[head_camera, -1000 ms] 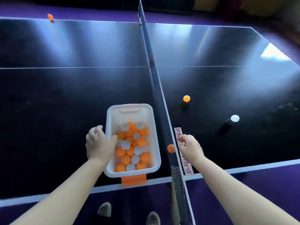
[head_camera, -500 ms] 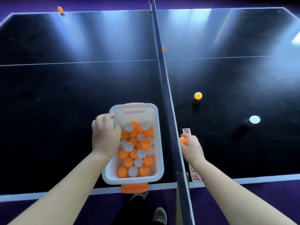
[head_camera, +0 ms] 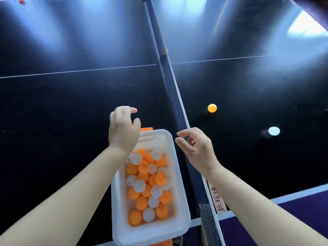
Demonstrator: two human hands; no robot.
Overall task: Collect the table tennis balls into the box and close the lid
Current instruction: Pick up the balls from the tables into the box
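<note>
- White rectangular plastic box point(head_camera: 174, 174), half full of balls, sits near, left of the black mesh net point(head_camera: 170, 82).
- Left hand point(head_camera: 124, 128) and right hand point(head_camera: 197, 146) hover loosely spread, empty.
- Loose orange ball point(head_camera: 212, 108) and white ball point(head_camera: 274, 131) lie right of the net; probably light, slick and rolling, so pinch across the middle.

We identify a table tennis room: a black table point(head_camera: 71, 103) with white boundary lines, a net point(head_camera: 170, 82) across it, purple sports flooring point(head_camera: 310, 201) below.
</note>
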